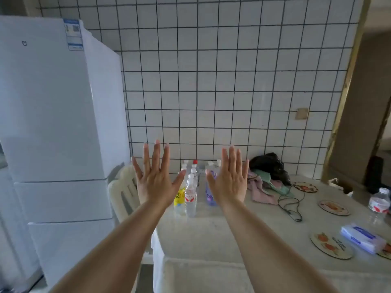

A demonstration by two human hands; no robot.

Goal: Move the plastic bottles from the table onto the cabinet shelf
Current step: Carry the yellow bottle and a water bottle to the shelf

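Several plastic bottles stand in rows at the table's far left, against the tiled wall. A clear bottle (pixel 190 197) with a red-and-white label is nearest. To its left is a yellow-labelled bottle (pixel 178 197), to its right a purple-labelled bottle (pixel 211 197), and a red-capped bottle (pixel 195 162) stands at the back. My left hand (pixel 155 176) and my right hand (pixel 229 177) are raised in front of the bottles, palms away, fingers spread, holding nothing. They partly hide the rows. No cabinet shelf is in view.
A white fridge (pixel 59 115) stands left of the table (pixel 232 233), with a white plastic chair (pixel 123 193) between them. On the right lie crumpled cloths (pixel 264 187), a black bag (pixel 268 163), a cable (pixel 289 206), round coasters (pixel 331 246), a tissue pack (pixel 362 237) and another water bottle (pixel 379 204).
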